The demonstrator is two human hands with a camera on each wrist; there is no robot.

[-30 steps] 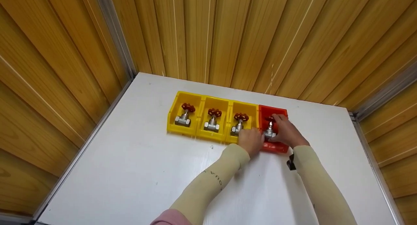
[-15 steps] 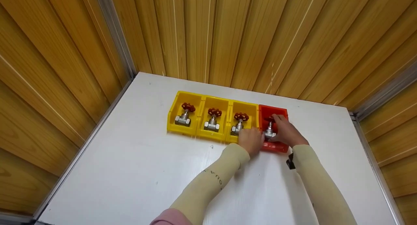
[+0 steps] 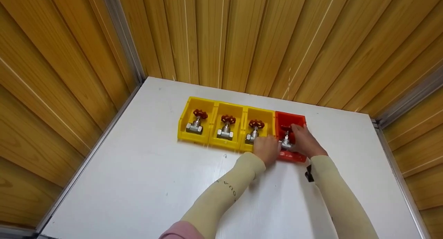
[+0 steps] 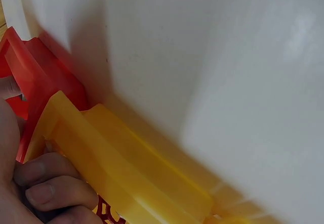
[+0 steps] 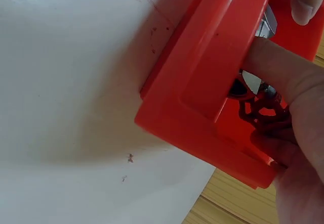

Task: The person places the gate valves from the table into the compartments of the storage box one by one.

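In the head view, a gate valve [image 3: 286, 143] with a red handwheel lies inside the red bin [image 3: 292, 156]. My right hand [image 3: 306, 142] holds this valve, fingers at the handwheel and thumb lower down by the metal body. The right wrist view shows the handwheel [image 5: 263, 110] beside the palm and the thumb [image 5: 276, 64] reaching over the bin's front lip. My left hand [image 3: 267, 150] grips the side of the rightmost yellow bin [image 3: 261, 111], where it meets the red one. Its curled fingers [image 4: 58, 183] are inside that yellow bin.
Three yellow bins stand in a row left of the red one, each with a similar valve: left valve [image 3: 195, 126], middle valve [image 3: 225, 130], right valve [image 3: 253, 133]. They rest on a white table [image 3: 138, 162]. Wood-look panel walls [image 3: 235, 41] rise behind and at both sides.
The valve in the red bin has shifted and tilted slightly, and my right fingers have moved a little down with its handwheel. My left hand and the yellow bins stay put.
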